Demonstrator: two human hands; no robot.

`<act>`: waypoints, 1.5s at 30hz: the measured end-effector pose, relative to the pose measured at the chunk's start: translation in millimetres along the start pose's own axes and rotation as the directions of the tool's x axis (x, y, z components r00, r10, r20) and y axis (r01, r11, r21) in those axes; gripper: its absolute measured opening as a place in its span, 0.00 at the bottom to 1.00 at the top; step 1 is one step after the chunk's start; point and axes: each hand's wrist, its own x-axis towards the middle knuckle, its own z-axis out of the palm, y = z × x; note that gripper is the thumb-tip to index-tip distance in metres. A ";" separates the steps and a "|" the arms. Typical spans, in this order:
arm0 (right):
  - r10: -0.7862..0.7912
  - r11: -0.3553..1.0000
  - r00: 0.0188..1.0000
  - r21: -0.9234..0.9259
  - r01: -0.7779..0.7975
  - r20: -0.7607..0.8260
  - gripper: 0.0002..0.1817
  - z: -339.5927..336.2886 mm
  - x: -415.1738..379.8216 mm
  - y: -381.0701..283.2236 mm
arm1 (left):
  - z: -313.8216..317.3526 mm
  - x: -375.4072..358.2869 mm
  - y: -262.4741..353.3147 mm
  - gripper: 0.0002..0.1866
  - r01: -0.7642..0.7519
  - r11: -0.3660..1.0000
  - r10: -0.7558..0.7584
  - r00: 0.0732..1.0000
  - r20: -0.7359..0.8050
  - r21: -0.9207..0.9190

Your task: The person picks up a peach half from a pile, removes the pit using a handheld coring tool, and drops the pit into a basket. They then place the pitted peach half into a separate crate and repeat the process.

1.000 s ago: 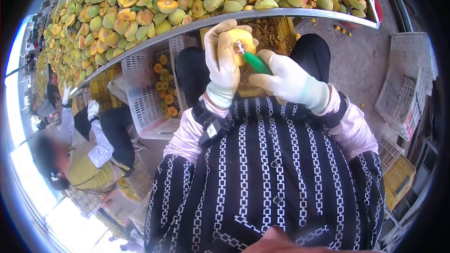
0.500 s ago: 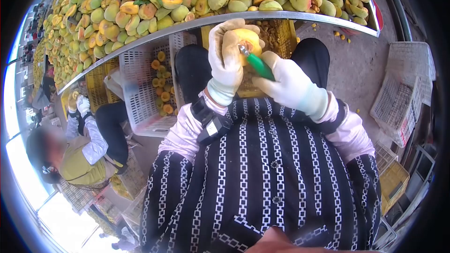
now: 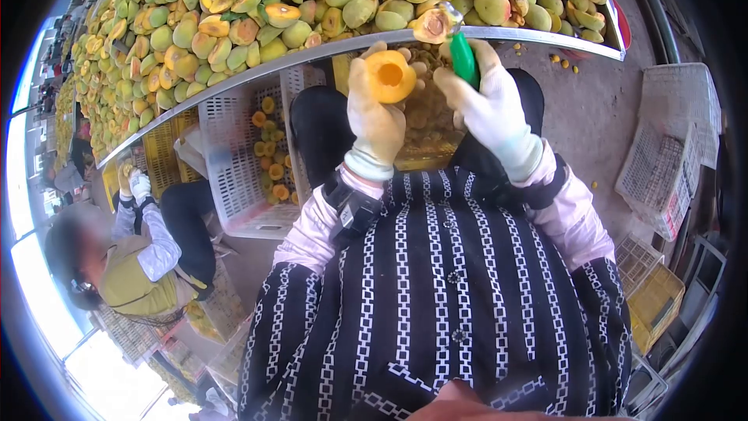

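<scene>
My left hand (image 3: 378,113), in a white glove with stained fingers, is closed around a peach half (image 3: 375,92) whose orange cut face is turned up and shows a smooth round hollow. In my gloved right hand (image 3: 495,101) is a pitting spoon with a green handle (image 3: 464,61), its metal tip pointing up toward the pile. Another peach half (image 3: 430,26), with a rough reddish centre, is right by that tip and my right fingertips, overlapping the metal table rim (image 3: 538,33) in this view.
Cut peaches (image 3: 234,12) are heaped on the metal-edged table ahead. Below it, between my knees, stands a yellow crate (image 3: 425,162) with scraps. A white crate (image 3: 253,226) on the left contains peach halves. A co-worker (image 3: 140,265) sits farther left; stacked crates (image 3: 662,164) stand right.
The spoon has come out of the peach half in my left hand, leaving a clean hollow. My right hand has moved up to the table rim, where another half now shows beside it.
</scene>
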 end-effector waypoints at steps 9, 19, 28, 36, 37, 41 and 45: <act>-0.202 0.910 0.979 -0.363 0.202 0.041 0.19 -20.6 -12.3 22.6 | -4.9 1.2 26.2 0.24 -0.033 0.984 0.057 0.990 0.131 -0.176; -0.081 0.957 0.996 -0.277 0.089 0.039 0.19 -9.3 0.4 18.6 | -28.7 -11.2 36.2 0.22 0.335 0.768 -0.179 0.931 0.319 -0.547; -0.028 0.995 0.974 -0.091 0.050 0.225 0.24 -2.4 -24.8 9.5 | 1.7 -18.9 26.6 0.18 0.161 0.974 -0.150 0.986 0.077 -0.157; -0.294 0.892 0.919 -0.271 0.363 0.263 0.23 -6.7 -20.9 15.8 | -2.2 -24.3 31.8 0.19 0.445 0.755 -0.346 0.894 0.284 -0.482; -0.334 0.874 0.907 -0.277 0.399 0.256 0.23 -8.6 -19.5 18.0 | 2.1 -25.6 32.9 0.18 0.420 0.786 -0.352 0.907 0.230 -0.454; -0.456 0.761 0.852 -0.383 0.524 0.257 0.23 -24.8 -11.5 23.1 | -0.6 -24.5 28.3 0.19 0.348 0.833 -0.310 0.937 0.159 -0.430; -0.426 0.496 0.788 -0.615 0.614 0.444 0.24 -38.4 -10.0 4.0 | -7.5 -20.0 25.0 0.26 0.373 0.847 -0.281 0.919 0.276 -0.378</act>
